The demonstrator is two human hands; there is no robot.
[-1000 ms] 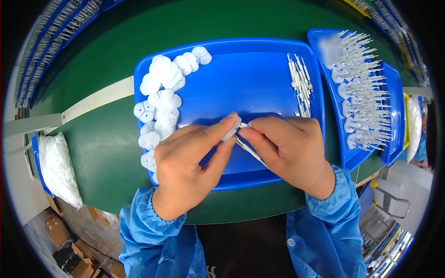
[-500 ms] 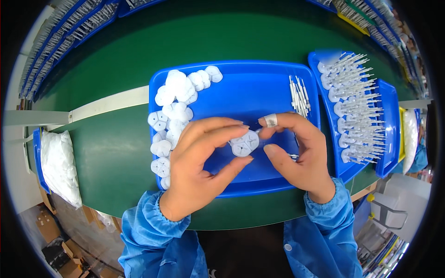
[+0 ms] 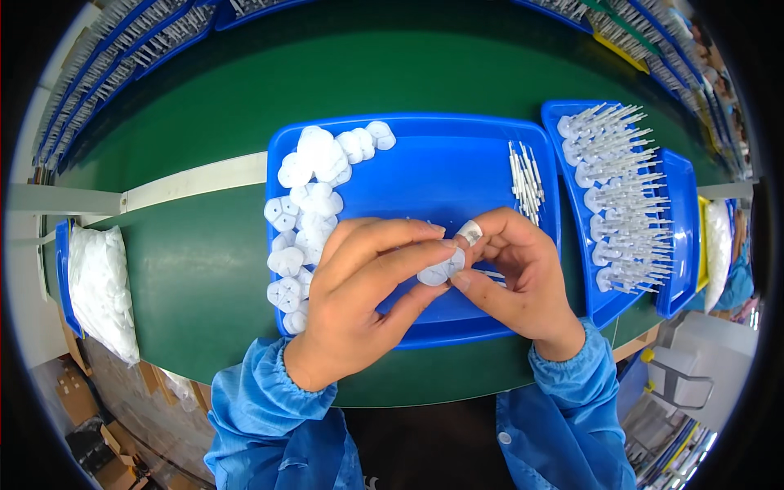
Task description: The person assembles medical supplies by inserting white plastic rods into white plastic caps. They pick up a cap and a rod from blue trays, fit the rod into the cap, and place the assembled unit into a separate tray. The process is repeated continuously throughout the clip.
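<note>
- Left hand [image 3: 359,302] and right hand [image 3: 514,278] each had a grip pinching one white plastic disc [image 3: 441,268] over the blue tray [image 3: 457,175].
- A slackened pinch risked dropping the disc into the loose pile of discs [image 3: 306,212].

discs [image 3: 304,214] left in tray [image 3: 425,155], pins [image 3: 524,178] right

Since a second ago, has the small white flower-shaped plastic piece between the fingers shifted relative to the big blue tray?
Yes. The small white flower-shaped plastic piece sits lower, closer to the big blue tray's near edge.
</note>
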